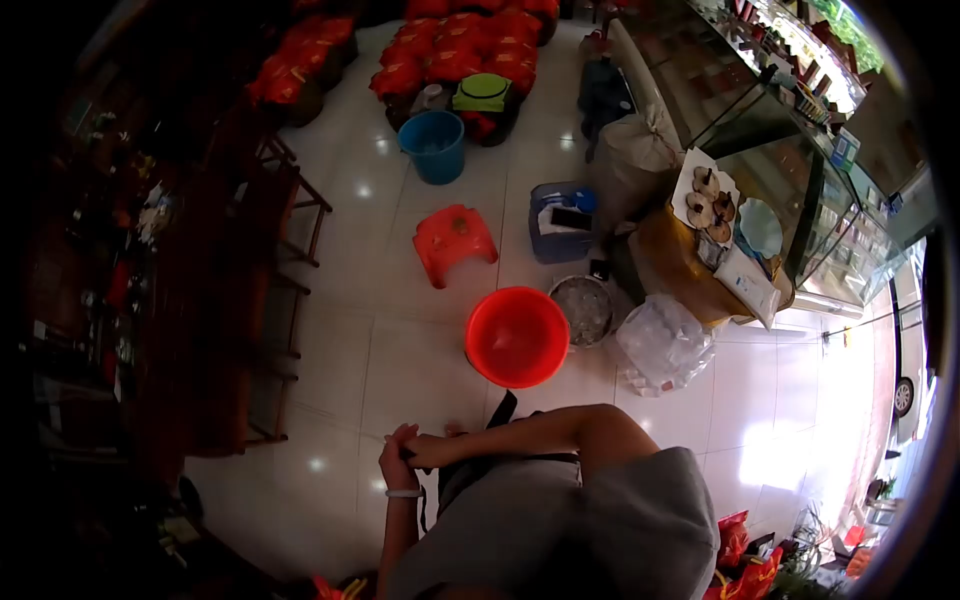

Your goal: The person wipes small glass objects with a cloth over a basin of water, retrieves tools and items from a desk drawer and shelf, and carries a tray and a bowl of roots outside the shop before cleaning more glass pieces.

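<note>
In the head view, my left hand (396, 452) and my right hand (428, 452) meet in front of my body, touching each other. The fingers of both look curled in; anything between them is hidden. A pale band (404, 493) circles my left wrist. My right forearm crosses my front. Ahead of the hands, apart from them, a red basin (516, 338) stands on the floor. Beside it is a round tub (583, 310) with clear, shiny contents that I cannot make out. A red plastic stool (456, 241) lies beyond the basin.
A blue bucket (434, 148) and a blue jug-like container (562, 222) stand farther off. Clear plastic bags (664, 342) rest at right, below a stand with a tray (708, 200). Glass display cases (785, 180) line the right; dark wooden furniture (225, 330) fills the left. Red-covered jars (455, 50) are at the back.
</note>
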Demonstrator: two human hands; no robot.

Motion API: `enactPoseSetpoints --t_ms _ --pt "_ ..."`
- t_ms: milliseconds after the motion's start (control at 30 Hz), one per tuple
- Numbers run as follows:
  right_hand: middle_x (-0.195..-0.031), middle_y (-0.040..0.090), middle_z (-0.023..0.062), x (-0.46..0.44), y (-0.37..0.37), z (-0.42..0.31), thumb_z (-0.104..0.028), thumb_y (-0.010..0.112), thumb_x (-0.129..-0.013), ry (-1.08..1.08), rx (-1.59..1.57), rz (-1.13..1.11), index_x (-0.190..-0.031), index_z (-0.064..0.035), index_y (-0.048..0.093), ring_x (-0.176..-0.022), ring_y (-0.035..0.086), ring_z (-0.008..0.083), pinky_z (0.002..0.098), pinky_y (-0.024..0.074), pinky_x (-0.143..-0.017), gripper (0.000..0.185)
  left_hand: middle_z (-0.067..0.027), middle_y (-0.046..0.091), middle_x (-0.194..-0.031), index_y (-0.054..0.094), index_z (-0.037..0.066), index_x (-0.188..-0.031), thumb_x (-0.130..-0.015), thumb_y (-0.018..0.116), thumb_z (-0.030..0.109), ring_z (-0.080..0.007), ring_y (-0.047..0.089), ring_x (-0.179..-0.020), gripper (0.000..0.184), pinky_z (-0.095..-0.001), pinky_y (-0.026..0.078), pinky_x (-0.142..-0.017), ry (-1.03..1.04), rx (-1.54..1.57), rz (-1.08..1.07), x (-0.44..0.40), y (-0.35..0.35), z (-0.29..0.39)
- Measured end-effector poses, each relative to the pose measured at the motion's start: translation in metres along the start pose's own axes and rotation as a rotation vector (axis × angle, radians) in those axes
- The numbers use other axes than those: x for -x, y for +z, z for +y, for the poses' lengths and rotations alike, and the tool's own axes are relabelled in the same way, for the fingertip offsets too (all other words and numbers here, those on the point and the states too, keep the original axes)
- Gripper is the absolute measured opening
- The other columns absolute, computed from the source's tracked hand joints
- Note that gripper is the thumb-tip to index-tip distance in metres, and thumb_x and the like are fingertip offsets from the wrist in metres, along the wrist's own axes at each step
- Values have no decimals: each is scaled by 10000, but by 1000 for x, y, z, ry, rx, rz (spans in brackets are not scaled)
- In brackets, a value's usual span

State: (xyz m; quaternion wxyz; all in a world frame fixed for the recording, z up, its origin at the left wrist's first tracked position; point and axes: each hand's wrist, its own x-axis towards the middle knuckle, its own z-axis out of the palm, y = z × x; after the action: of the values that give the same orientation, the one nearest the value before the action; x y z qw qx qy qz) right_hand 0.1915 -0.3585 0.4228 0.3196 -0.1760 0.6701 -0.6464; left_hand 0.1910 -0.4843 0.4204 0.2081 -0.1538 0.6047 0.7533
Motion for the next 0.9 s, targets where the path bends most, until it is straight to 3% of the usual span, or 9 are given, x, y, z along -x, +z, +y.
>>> enactPoseSetpoints --t_ms 100,167,200,267,333,600,700,833,900 --pt "-778 562 132 -71 -53 79 -190 487 -755 -222 242 392 -863 0 533 -764 543 232 342 428 -590 224 -95 561 -969 514 0 -1036 -864 399 339 -160 514 -886 398 -283 401 -760 -206 -195 -248 -90 11 33" --pt "-805 572 137 -66 -87 93 -209 503 -753 -85 375 716 -834 -8 552 -797 546 249 354 429 -608 222 -46 576 -905 533 18 -1019 -846 453 312 -124 526 -811 350 -248 398 -686 -220 -319 -279 -133 12 37" --pt "-806 581 138 -60 -114 91 -219 512 -753 261 449 820 -821 -11 563 -784 558 255 357 431 -613 224 -36 582 -878 536 17 -1011 -841 468 297 -121 531 -793 335 -237 398 -660 -182 -442 -379 -160 16 48" --pt "-771 596 138 -25 -149 76 -261 548 -739 368 30 1343 -787 -13 582 -733 580 264 355 435 -618 255 -88 605 -867 527 21 -989 -828 492 293 -161 569 -753 318 -300 426 -689 -205 -610 -617 -214 21 64" --pt "-769 596 183 10 -163 79 -300 591 -691 533 -193 1532 -853 8 591 -747 585 307 385 443 -661 348 -89 614 -790 543 20 -899 -810 516 276 -162 576 -633 272 -287 452 -606 -418 -634 -639 -265 28 79" --pt "-512 528 109 67 -56 205 -315 546 -725 913 -781 1879 -740 -35 606 -433 530 200 363 445 -464 286 -90 601 -715 535 13 -847 -796 511 189 -153 583 -574 185 -250 443 -485 -329 -1116 -947 -412 99 83" --pt "-645 595 136 52 -19 222 -243 542 -700 1203 -965 1992 -801 -13 615 -475 556 221 345 473 -455 262 -90 601 -708 532 19 -862 -797 511 184 -149 584 -576 179 -250 443 -491 -387 -1153 -896 -423 145 73" --pt "-653 590 129 45 -38 212 -213 549 -703 1165 -1146 2117 -801 13 602 -514 567 222 323 484 -454 251 -73 602 -699 562 19 -842 -778 532 181 -140 579 -593 176 -256 448 -530 -422 -1233 -1103 -443 193 56" --pt "-627 578 120 42 -61 202 -213 554 -705 1128 -1204 2242 -799 19 595 -500 559 218 318 482 -442 253 -52 604 -698 604 11 -819 -756 552 175 -119 566 -618 183 -251 451 -569 -205 -1588 -1322 -458 217 46"
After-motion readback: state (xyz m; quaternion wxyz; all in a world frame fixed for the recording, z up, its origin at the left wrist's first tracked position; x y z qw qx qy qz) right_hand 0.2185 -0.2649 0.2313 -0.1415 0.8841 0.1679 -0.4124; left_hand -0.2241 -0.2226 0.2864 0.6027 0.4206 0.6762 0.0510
